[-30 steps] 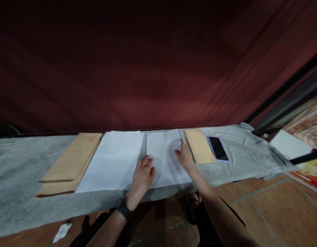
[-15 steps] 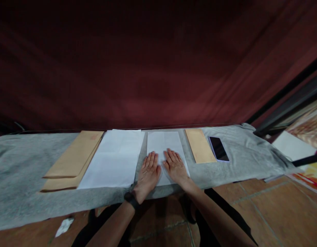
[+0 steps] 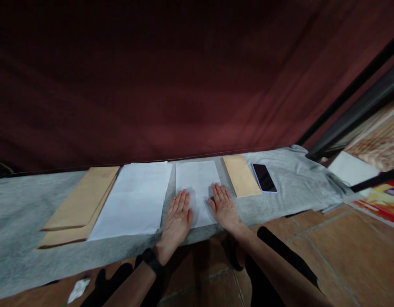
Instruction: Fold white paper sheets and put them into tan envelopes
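Note:
A narrow folded white sheet lies on the grey cloth in front of me. My left hand lies flat on the sheet's near left edge, fingers stretched out. My right hand lies flat on its near right edge, fingers spread too. Neither hand holds anything. A black band is on my left wrist.
Left of the folded sheet lies a stack of white paper, then tan envelopes. To the right sit one tan envelope and a dark phone. A dark red curtain hangs behind. A scrap of paper lies on the tiled floor.
The right side of the sheet was raised, then folded down flat. Both hands pressed it together at the middle and have now slid apart to its two edges.

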